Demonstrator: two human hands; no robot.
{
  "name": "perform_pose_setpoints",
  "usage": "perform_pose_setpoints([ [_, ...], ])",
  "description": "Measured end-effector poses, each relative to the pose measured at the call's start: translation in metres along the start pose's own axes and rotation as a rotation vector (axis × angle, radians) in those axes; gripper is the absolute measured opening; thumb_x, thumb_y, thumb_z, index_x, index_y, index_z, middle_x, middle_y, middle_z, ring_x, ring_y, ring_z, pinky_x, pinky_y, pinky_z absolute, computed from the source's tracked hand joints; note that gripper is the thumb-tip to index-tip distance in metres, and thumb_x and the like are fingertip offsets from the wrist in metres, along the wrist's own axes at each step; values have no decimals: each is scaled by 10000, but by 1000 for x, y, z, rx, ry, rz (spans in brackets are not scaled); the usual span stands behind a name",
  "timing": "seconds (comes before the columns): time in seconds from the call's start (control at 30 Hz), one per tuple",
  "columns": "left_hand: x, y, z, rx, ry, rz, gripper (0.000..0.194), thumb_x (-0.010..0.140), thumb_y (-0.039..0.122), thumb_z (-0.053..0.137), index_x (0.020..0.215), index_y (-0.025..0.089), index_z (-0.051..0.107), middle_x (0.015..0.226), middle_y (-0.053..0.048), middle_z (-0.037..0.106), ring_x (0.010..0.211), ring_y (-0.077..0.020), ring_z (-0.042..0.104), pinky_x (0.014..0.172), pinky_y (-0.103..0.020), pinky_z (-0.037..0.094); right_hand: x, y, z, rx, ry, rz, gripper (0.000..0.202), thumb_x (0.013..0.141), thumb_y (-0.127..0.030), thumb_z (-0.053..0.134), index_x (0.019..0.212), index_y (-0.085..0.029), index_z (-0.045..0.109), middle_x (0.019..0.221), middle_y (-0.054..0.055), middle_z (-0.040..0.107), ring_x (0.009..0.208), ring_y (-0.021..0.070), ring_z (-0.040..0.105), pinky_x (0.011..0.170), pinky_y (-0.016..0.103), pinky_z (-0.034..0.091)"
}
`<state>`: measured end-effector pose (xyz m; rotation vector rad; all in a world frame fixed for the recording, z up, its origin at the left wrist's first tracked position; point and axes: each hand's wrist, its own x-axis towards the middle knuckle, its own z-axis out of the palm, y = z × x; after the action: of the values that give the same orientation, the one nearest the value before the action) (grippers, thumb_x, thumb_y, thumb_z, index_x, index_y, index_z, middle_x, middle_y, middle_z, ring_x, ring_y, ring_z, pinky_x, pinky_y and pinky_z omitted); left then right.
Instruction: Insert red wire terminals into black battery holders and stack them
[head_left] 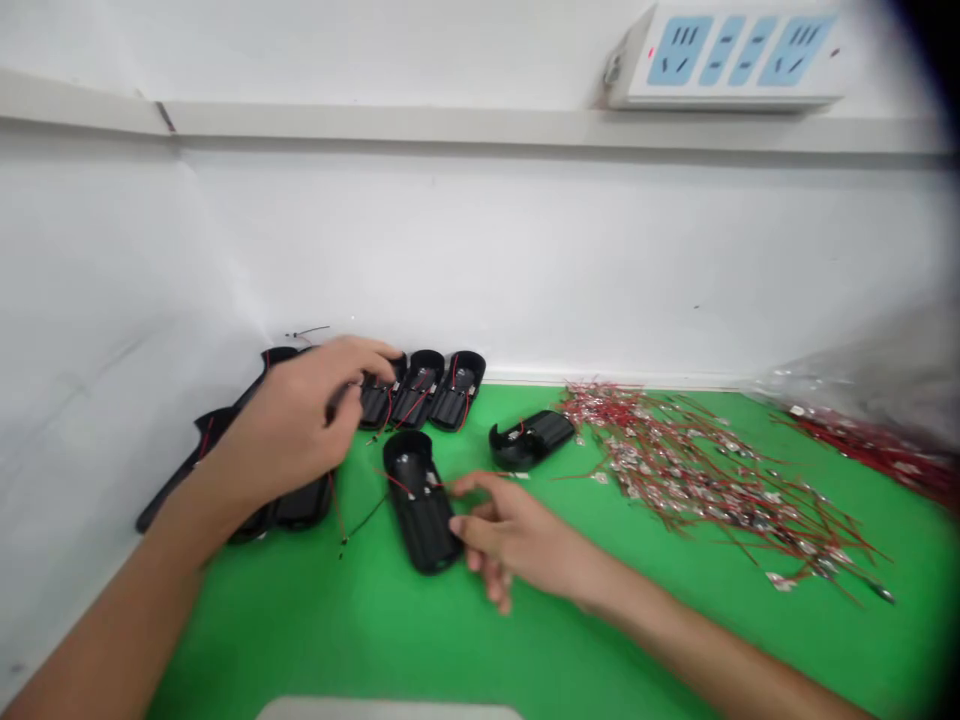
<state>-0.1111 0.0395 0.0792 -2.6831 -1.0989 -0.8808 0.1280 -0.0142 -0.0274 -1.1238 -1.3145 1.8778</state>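
Observation:
My left hand [311, 410] reaches over a row of black plastic housings at the back left, its thumb and fingers apart, with nothing seen between them. Beneath its fingertips lies one housing [377, 400] of that row. On the green surface in the middle is a black housing [424, 510] with red and black wires inside its hollow top. My right hand [502, 535] is at this housing's right edge, fingers spread, thumb close to or touching its side. Another black housing [534, 438] lies tilted behind my right hand.
Red wires with small metal pieces [690, 460] are spread at the right, near a clear plastic bag [862, 360]. More housings [217, 430] stand along the left wall. A white power strip [742, 60] is on the back wall. A pale edge [386, 710] shows at the bottom.

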Motion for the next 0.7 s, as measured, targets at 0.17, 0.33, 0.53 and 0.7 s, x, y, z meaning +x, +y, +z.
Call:
perform_pose_setpoints([
  [0.17, 2, 13, 11, -3, 276, 182, 269, 880, -30, 459, 923, 197, 597, 962, 18, 700, 925, -143, 675, 848, -278, 532, 31, -1, 17, -4, 29, -212, 429, 796, -134, 662, 1213, -185, 573, 902, 19, 703, 621, 110, 678, 517, 201, 559],
  [0.33, -7, 35, 53, -10, -185, 446, 224, 867, 12, 454, 789, 194, 557, 740, -21, 591, 718, -194, 537, 670, -341, 450, -14, -7, -20, -314, -134, -204, 273, 876, -147, 498, 1046, -171, 709, 807, 17, 703, 594, 111, 627, 557, 237, 522],
  [0.53, -13, 62, 84, 25, -183, 292, 249, 857, -1, 423, 873, 163, 610, 848, -59, 604, 816, -228, 551, 777, -375, 461, -62, -27, -121, -946, 626, -561, 264, 886, -218, 480, 956, -191, 734, 709, 13, 683, 599, 155, 577, 577, 272, 409],
  [0.7, -1, 90, 108, 164, -134, 164, 422, 928, 89, 449, 1335, 93, 563, 1326, -164, 613, 1222, -335, 543, 1015, -488, 452, -54, -36, -188, -1176, 800, -423, 202, 866, -216, 532, 934, -181, 719, 768, 41, 708, 659, 177, 605, 629, 290, 414],
])
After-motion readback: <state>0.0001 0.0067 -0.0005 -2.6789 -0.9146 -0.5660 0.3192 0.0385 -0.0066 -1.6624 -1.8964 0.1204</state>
